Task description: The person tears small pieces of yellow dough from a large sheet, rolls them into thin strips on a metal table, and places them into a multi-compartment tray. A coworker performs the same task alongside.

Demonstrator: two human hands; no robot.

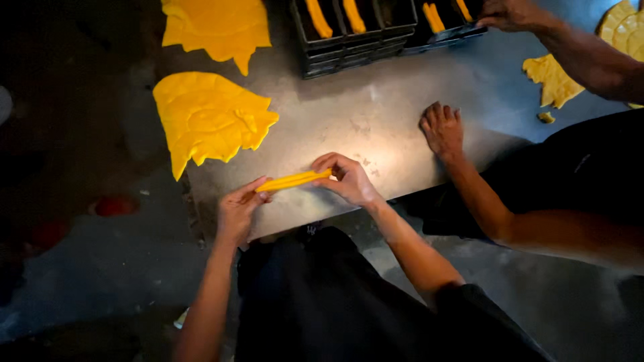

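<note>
Just below the middle of the frame, the person's left hand [238, 209] and right hand [347, 178] hold a yellow dough strip [293, 180] between them, each hand pinched shut on one end. The strip hangs a little above the metal table [376, 114], close to the table's near edge, and slopes slightly up toward the right.

The table's left edge runs down from the upper middle of the frame to its near corner just by the left hand. A large flat sheet of yellow dough [208, 117] lies across that edge, its jagged side hanging out over the dark floor [100, 261]. A second yellow sheet [218, 27] sits above it at the top of the frame, also reaching past the edge.

Between the sheets and the strip the steel is bare and lit, the widest open stretch on the table.

At the top middle stand dark metal trays [355, 40] with yellow strips laid in their slots.

On the right a co-worker's hand [443, 129] rests flat on the table, fingers spread, near the right hand but apart from it. Another co-worker's hand [510, 13] reaches to the trays at the upper right. More yellow dough pieces [553, 79] lie by the right edge of the frame.
</note>
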